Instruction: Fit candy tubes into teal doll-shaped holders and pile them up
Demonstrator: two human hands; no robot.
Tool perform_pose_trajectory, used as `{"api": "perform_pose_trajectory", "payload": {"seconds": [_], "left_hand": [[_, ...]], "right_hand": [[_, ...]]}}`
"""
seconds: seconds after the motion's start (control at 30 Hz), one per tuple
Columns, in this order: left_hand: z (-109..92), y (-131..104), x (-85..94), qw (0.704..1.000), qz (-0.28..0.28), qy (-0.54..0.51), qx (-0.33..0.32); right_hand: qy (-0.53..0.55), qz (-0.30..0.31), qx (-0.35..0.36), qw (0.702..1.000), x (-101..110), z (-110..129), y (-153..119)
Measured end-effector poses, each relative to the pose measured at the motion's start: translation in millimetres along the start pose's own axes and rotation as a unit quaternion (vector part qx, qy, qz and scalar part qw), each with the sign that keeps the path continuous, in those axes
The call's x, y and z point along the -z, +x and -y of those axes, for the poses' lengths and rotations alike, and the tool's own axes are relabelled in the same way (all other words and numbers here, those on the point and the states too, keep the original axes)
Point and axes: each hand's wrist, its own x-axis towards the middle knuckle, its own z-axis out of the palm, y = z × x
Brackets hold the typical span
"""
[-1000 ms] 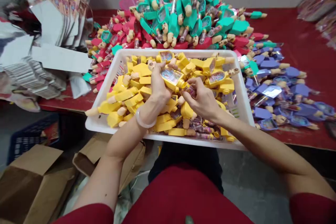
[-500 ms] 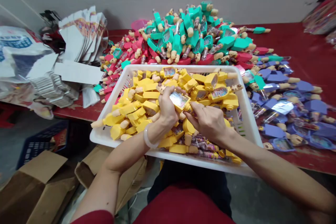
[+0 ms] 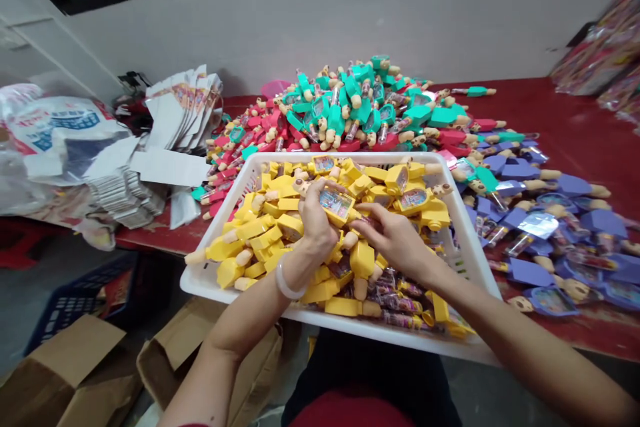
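Observation:
A yellow plastic toy with a picture window is gripped in my left hand, fingers wrapped around its side; a beige animal-head end pokes out beyond them. My right hand is closed at the toy's lower right end, pinching what looks like a slim printed tube, mostly hidden by the fingers. Both hands are above a white plastic basket heaped with similar yellow toys. Several slim tubes in purple printed wrap lie near its front right side.
Behind the basket rises a pile of green toys and red toys; purple toys spread rightward on the red table. White card stacks stand left. Open cardboard boxes and a blue crate are below.
The camera view has tilted up, so the basket and hands appear lower and a window frame shows. The toy has tilted slightly in my left hand, and my right fingers have shifted at its end.

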Motion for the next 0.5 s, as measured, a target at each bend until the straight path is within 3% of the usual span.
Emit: {"api": "perform_pose_trajectory", "payload": {"seconds": [0.07,0.1,0.17,0.23,0.3,0.43,0.5], "left_hand": [[0,2,-0.3,1.000,-0.001,-0.015,-0.001],[0,2,-0.1,1.000,0.012,-0.022,0.005],[1,0,0.7,0.999,0.041,-0.024,0.015],[0,0,1.9,0.998,0.059,-0.010,0.010],[-2,1,3.7,0.998,0.060,0.015,-0.017],[-14,12,9.9,0.989,0.061,0.104,-0.086],[-23,18,13.3,0.976,0.088,0.177,-0.087]], "right_hand": [[-0.043,-0.079,0.023,0.996,-3,0,-2],[-0.022,-0.075,0.020,0.997,-5,0,-3],[0.097,0.005,-0.022,0.995,-8,-1,-5],[0.263,0.121,-0.087,0.953,-9,-1,-5],[0.334,0.166,-0.113,0.921,-8,-1,-2],[0.205,0.059,-0.066,0.975,8,-4,8],[0.188,0.002,-0.081,0.979,21,-10,13]]}}
